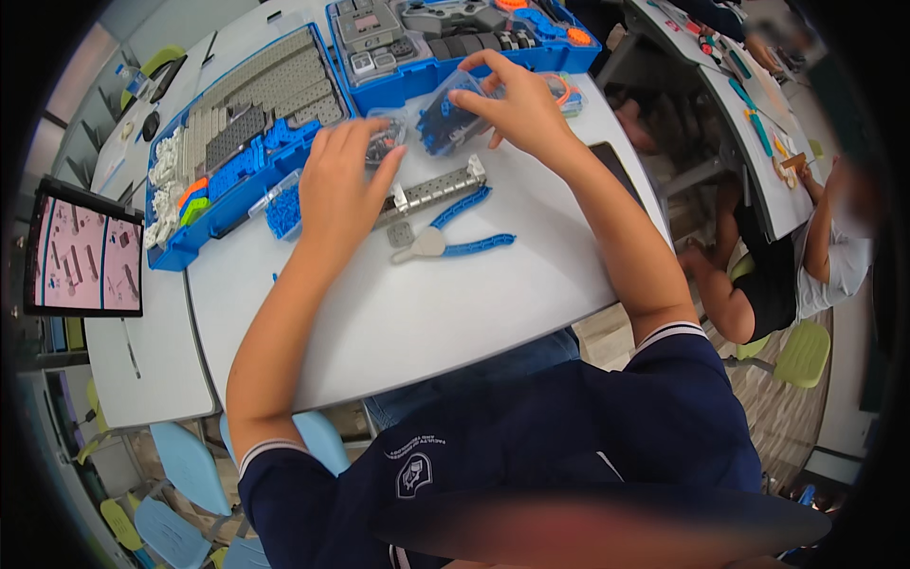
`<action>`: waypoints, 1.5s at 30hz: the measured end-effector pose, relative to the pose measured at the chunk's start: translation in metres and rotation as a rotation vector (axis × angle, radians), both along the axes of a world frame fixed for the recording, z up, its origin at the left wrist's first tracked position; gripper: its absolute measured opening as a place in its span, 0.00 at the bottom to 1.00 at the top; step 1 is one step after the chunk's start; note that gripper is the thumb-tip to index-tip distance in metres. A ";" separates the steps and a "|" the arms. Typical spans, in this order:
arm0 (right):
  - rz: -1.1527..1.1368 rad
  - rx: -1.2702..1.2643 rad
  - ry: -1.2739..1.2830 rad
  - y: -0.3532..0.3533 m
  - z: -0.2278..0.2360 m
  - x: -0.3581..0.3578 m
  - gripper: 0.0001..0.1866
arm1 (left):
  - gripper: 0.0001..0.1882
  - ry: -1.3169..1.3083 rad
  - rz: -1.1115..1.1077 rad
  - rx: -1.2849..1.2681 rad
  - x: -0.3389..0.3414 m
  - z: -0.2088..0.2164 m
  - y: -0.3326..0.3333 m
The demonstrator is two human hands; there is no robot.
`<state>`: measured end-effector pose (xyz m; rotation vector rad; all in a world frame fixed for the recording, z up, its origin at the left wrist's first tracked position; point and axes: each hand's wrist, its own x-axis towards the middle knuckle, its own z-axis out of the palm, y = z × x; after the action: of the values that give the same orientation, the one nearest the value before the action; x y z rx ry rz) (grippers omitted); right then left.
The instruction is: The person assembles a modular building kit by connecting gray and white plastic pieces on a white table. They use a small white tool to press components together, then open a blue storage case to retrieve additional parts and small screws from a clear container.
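Observation:
My right hand [521, 106] grips a clear plastic box [442, 121], tilted, with blue and dark small pieces in it. Beside it, my left hand [336, 175] has thumb and fingers about a smaller clear container [387, 142] of grey bits. Just below the hands lies a grey perforated beam [438, 193] with white pieces on it. A plier-like tool [427, 245] with a light head and blue handles rests nearer me, its handles spread. Next to its head is a small grey square plate [400, 233]. Left of my left wrist, a clear box [283, 213] holds small blue pegs.
A blue tray [248, 194] of grey beams and coloured parts stands at left. Another blue tray [398, 92] with wheels and a controller is behind the hands. A screen [90, 251] with pictures of parts stands far left. Another person [825, 247] sits at the right-hand table.

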<state>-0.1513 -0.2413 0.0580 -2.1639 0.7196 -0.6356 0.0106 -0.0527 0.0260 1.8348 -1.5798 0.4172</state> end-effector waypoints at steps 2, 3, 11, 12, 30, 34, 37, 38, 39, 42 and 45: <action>-0.027 -0.050 -0.022 0.004 -0.006 0.002 0.32 | 0.21 0.001 0.091 0.074 -0.003 -0.001 -0.011; -0.023 -0.091 -0.018 0.003 -0.008 0.001 0.32 | 0.22 0.009 0.113 0.113 -0.005 -0.003 -0.012; 0.117 -0.263 0.138 -0.001 -0.024 -0.017 0.51 | 0.31 0.186 0.033 0.152 0.009 -0.008 0.007; 0.124 -0.271 0.140 0.001 -0.025 -0.018 0.52 | 0.31 0.227 0.030 0.170 0.011 -0.007 0.010; -0.011 -0.606 0.347 0.017 -0.016 -0.029 0.36 | 0.36 0.154 -0.076 0.201 0.026 0.005 0.023; -0.098 -0.748 0.322 0.009 -0.019 -0.029 0.37 | 0.32 0.189 -0.173 0.195 0.023 0.012 0.025; -0.138 -0.722 0.327 0.005 -0.022 -0.028 0.34 | 0.32 0.188 -0.178 0.177 0.021 0.014 0.024; -0.111 -0.689 0.304 0.004 -0.022 -0.028 0.33 | 0.32 0.198 -0.170 0.187 0.022 0.014 0.023; -0.086 -0.653 0.297 0.004 -0.021 -0.028 0.31 | 0.32 0.208 -0.163 0.196 0.022 0.014 0.022; -0.016 -0.598 0.250 0.005 -0.022 -0.025 0.27 | 0.32 0.181 -0.167 0.189 0.022 0.014 0.023; 0.027 -0.579 0.190 0.009 -0.022 -0.020 0.25 | 0.33 0.156 -0.164 0.165 0.021 0.013 0.024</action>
<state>-0.1715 -0.2322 0.0364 -2.7912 0.6563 -0.6907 0.0319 -0.0289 0.0385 1.7934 -1.6810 0.0687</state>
